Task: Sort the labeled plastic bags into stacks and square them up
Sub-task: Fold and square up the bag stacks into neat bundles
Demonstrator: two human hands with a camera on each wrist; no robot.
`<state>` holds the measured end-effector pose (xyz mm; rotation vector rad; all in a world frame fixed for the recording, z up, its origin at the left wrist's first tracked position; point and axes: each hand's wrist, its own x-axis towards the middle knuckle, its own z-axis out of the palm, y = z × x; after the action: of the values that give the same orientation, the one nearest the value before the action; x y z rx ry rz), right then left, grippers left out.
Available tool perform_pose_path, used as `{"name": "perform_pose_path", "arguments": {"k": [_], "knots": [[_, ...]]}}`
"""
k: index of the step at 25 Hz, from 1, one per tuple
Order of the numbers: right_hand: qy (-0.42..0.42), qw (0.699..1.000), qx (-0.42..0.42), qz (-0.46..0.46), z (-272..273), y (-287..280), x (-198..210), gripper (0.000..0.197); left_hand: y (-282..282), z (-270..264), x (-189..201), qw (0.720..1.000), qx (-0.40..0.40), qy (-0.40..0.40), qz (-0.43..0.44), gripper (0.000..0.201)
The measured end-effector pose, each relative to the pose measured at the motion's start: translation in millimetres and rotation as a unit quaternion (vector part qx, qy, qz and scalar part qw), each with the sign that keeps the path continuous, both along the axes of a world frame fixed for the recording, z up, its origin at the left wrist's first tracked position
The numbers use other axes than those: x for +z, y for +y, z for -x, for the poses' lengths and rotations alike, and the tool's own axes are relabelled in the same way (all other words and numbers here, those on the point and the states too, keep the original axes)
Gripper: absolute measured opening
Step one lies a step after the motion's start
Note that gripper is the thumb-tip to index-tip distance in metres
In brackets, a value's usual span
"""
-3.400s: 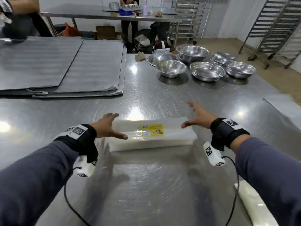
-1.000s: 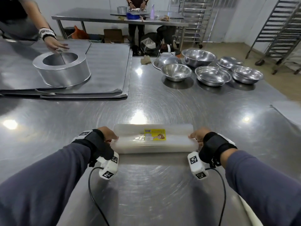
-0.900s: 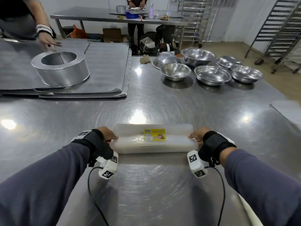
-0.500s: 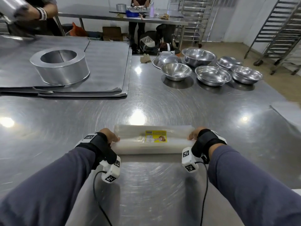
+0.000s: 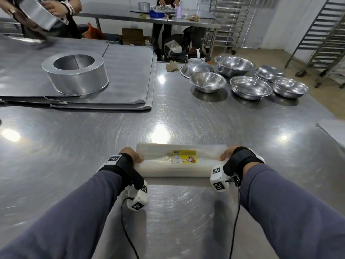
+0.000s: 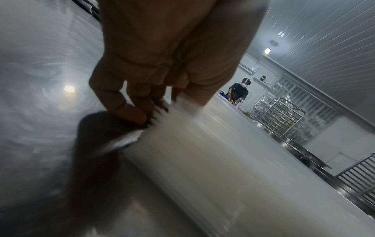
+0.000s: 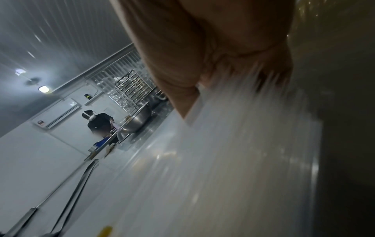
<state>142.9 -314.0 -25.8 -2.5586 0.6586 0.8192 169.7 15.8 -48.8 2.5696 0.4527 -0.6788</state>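
A thick stack of clear plastic bags (image 5: 177,165) with a yellow label (image 5: 184,156) on top lies crosswise on the steel table (image 5: 168,212) right in front of me. My left hand (image 5: 133,156) grips its left end. In the left wrist view the thumb lies on top of the stack (image 6: 213,168) and the fingers (image 6: 129,110) curl against the end edge. My right hand (image 5: 226,155) grips the right end. In the blurred right wrist view its thumb (image 7: 178,89) presses on top of the stack (image 7: 223,160) and the other fingers are hidden.
A metal ring mould (image 5: 74,73) stands on grey mats (image 5: 127,75) at the far left. Several steel bowls (image 5: 250,86) stand at the far right. Another person (image 5: 43,14) handles a second ring at the top left. A white sheet (image 5: 334,131) lies at the right edge.
My hands went from lying open over the stack's ends to gripping them, and the stack slid slightly toward me. The other person set a ring on the mat and lifted another.
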Motion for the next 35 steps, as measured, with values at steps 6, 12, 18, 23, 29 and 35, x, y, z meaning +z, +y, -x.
{"name": "perform_pose_path", "arguments": {"k": [6, 12, 18, 23, 29, 35], "knots": [[0.023, 0.999, 0.036, 0.016, 2, 7, 6, 0.029, 1, -5, -9, 0.999, 0.017, 0.007, 0.035, 0.041], [0.035, 0.999, -0.004, -0.017, 6, 2, 15, 0.024, 2, -5, -16, 1.000, 0.002, 0.011, 0.027, 0.037], [0.033, 0.998, 0.040, 0.026, 6, 9, 20, 0.018, 1, -7, -11, 0.999, 0.000, 0.009, 0.037, 0.017], [-0.004, 0.997, 0.062, 0.052, 22, 24, 34, 0.050, 0, -5, -9, 0.999, -0.007, 0.008, 0.032, 0.020], [-0.018, 0.993, -0.070, -0.092, 8, 6, 16, 0.033, 4, -3, -10, 0.999, -0.005, 0.008, 0.048, 0.037], [-0.013, 0.968, -0.167, -0.188, -7, -6, 8, 0.009, 8, -1, -8, 0.999, -0.030, 0.026, 0.019, 0.030]]}}
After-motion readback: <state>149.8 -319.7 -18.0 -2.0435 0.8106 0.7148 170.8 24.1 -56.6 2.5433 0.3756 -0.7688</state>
